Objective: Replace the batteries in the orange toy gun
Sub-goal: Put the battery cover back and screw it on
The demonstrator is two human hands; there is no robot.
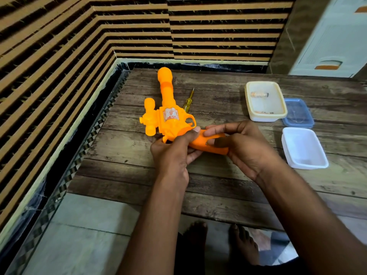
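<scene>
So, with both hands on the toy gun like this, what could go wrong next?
1. A small screw shows on the grip of the orange toy gun; prying with the left hand and right hand may crack the plastic.
2. The screwdriver lies close behind the gun; moving the gun could roll it away.

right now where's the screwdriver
In the head view the screwdriver lies on the wooden table, just right of the orange toy gun barrel and left of the cream container.

Home room, striped tiled walls (59, 46), low wooden table (139, 175), tiled floor (79, 235), bare feet (218, 241)
</scene>
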